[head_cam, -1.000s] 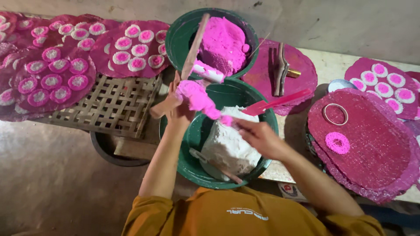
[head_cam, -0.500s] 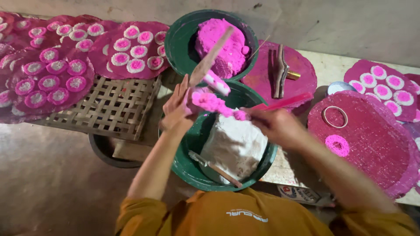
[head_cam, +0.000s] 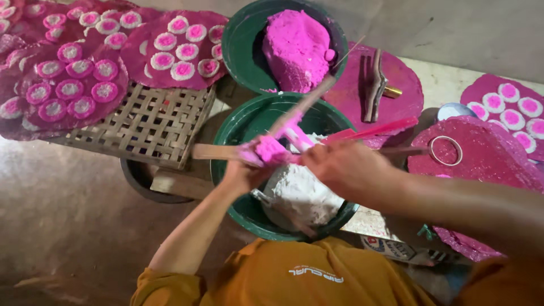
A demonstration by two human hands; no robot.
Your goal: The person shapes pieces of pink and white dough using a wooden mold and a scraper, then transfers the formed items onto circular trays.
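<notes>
My left hand [head_cam: 241,174] grips a flat wooden paddle [head_cam: 212,152], held almost level over the near green bowl [head_cam: 238,133]. A lump of pink dough [head_cam: 271,149] sits on the paddle. My right hand [head_cam: 340,167] is closed on a thin pink strip [head_cam: 377,129] and meets the dough lump from the right. Under both hands, white dough [head_cam: 300,195] fills the near bowl. The far green bowl [head_cam: 243,51] holds a big mound of pink dough [head_cam: 294,42].
A woven bamboo tray [head_cam: 147,124] lies at left, with round pink mats of pink-and-white sweets [head_cam: 170,48] on it. A wooden tool [head_cam: 375,85] rests on a pink mat behind. A metal ring [head_cam: 446,150] lies on the pink mat at right.
The paddle has dropped from a steep tilt to almost level. My right hand moved left with the pink strip, up against the dough lump.
</notes>
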